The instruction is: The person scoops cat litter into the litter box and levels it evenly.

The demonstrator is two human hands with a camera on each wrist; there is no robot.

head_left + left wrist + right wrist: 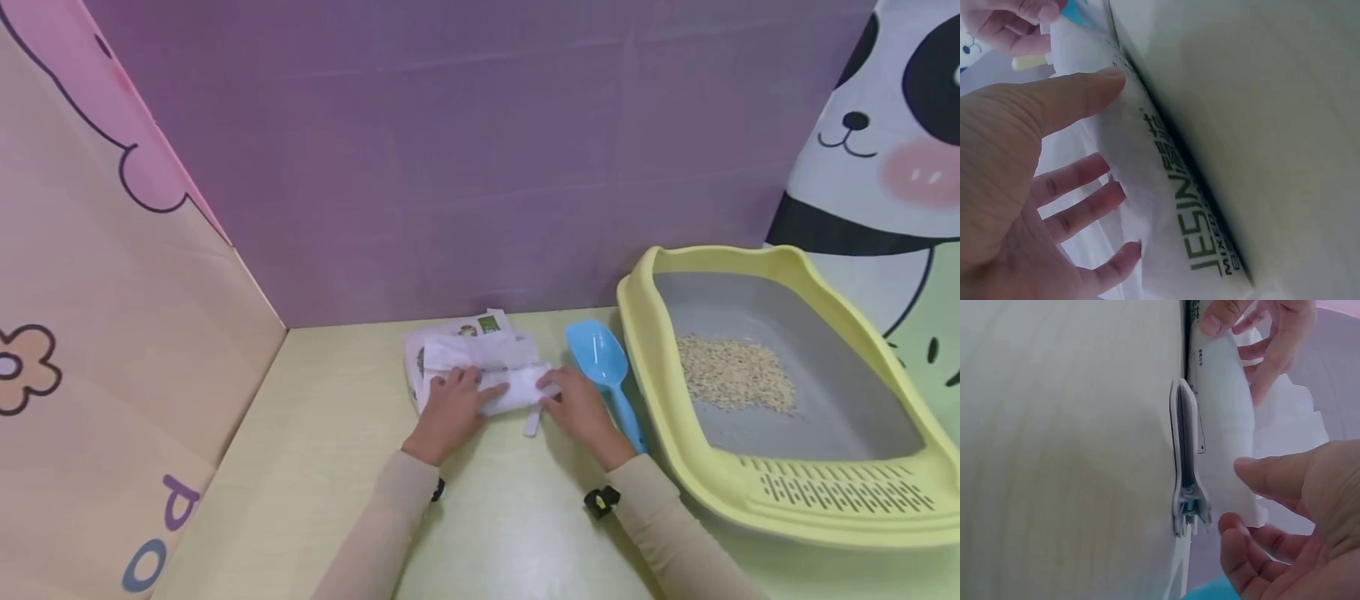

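A white printed plastic bag [474, 353] lies on the table, its near edge folded over into a flattened roll with green "JESIN" lettering [1192, 219]. My left hand [452, 412] holds the roll toward its left part, thumb [1094, 90] on the near side and spread fingers on the far side. With thumb and fingertips, my right hand [581, 408] pinches the right end of the roll. A pale sealing clip [1185, 456] lies just in front of the bag near the right hand. The bag's underside is hidden.
A blue scoop [600, 357] lies right of the bag. Beside it stands a large yellow-rimmed litter box [678, 433] with a patch of pale litter [738, 375] on its grey floor. A purple wall [420, 183] rises behind the table, a printed one at left.
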